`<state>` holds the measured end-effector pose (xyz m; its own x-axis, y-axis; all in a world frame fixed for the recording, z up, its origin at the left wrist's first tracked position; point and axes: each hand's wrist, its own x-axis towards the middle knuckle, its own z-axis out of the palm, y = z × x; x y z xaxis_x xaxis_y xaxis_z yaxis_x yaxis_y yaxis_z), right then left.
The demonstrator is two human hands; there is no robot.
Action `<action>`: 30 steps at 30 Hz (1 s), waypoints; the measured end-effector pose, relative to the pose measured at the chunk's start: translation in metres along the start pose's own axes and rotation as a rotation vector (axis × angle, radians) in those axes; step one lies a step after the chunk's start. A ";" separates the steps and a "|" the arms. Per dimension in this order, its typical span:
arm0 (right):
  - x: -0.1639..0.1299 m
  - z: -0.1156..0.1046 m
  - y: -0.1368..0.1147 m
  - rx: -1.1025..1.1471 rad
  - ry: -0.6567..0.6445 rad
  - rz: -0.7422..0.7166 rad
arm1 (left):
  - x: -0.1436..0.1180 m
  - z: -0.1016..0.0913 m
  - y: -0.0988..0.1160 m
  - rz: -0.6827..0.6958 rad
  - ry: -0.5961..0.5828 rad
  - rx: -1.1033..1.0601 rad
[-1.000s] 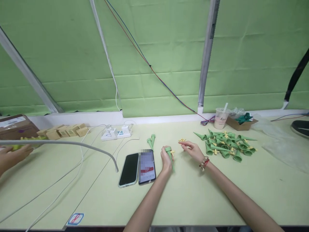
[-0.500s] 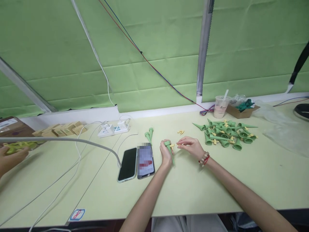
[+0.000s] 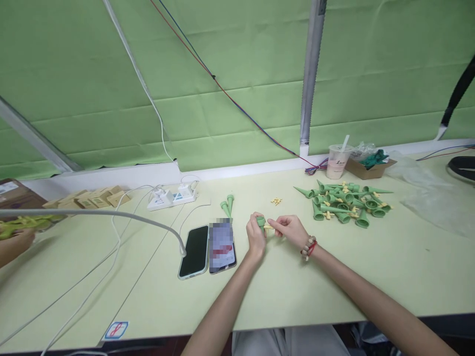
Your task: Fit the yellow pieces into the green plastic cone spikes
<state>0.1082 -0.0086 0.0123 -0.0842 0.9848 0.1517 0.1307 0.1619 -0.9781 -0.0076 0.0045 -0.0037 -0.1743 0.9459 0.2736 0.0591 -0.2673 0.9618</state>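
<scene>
A: What have we got in our left hand (image 3: pixel 256 236)?

B: Our fingers are clamped round a green cone (image 3: pixel 261 222), held just above the table (image 3: pixel 297 291), right of the two phones (image 3: pixel 208 249).

A: And our right hand (image 3: pixel 288 229)?

B: Its fingers are pinched together on a small yellow piece (image 3: pixel 267 226), touching the cone's side.

A: Around us?

B: A pile of green cones (image 3: pixel 343 202) lies well to the right, loose yellow pieces (image 3: pixel 276 200) near the middle, two cones (image 3: pixel 227 204) beyond the phones.
</scene>
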 end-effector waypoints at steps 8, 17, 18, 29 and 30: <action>0.000 -0.004 0.002 -0.102 -0.025 -0.134 | 0.008 -0.001 -0.004 -0.002 0.081 0.065; 0.003 -0.004 0.008 -0.015 -0.027 -0.070 | 0.005 -0.002 -0.002 0.088 0.062 0.200; 0.002 -0.004 0.008 -0.018 -0.043 -0.054 | 0.003 -0.002 -0.001 0.109 0.055 0.224; 0.005 -0.006 0.006 0.027 -0.084 -0.075 | 0.005 0.001 -0.004 0.044 0.064 0.187; 0.006 -0.007 0.006 0.029 -0.078 -0.083 | 0.005 0.001 -0.004 0.050 0.063 0.188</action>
<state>0.1152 -0.0015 0.0087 -0.1702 0.9601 0.2217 0.0914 0.2394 -0.9666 -0.0077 0.0107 -0.0060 -0.2276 0.9172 0.3270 0.2503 -0.2694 0.9299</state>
